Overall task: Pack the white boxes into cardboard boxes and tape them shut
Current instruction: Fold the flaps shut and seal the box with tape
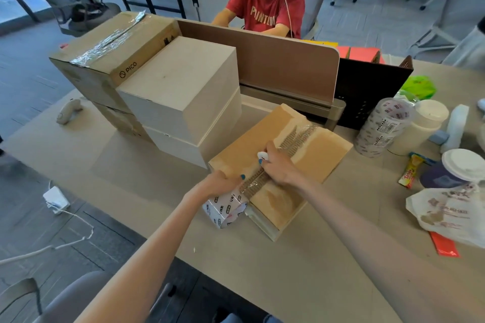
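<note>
A brown cardboard box [319, 151] lies in front of me with its flaps shut and clear tape along the torn middle seam. My left hand [219, 186] grips a printed tape roll [225, 211] at the box's near left edge. My right hand [279, 166] rests on the seam and pinches a small white object [262, 156]; what it is I cannot tell. Two white boxes are stacked left of it, the upper one [183, 78] on the lower one [178, 145]. Behind them a taped PICO cardboard box [105, 44] sits on another cardboard box [118, 120].
A wrapped stack of tape rolls [383, 126], a white bottle [426, 123], a lidded cup [460, 168], a snack bar [409, 174] and a plastic bag [451, 215] crowd the right side. A controller [68, 111] lies far left. Behind the brown divider [275, 60] sits a person in red [267, 5].
</note>
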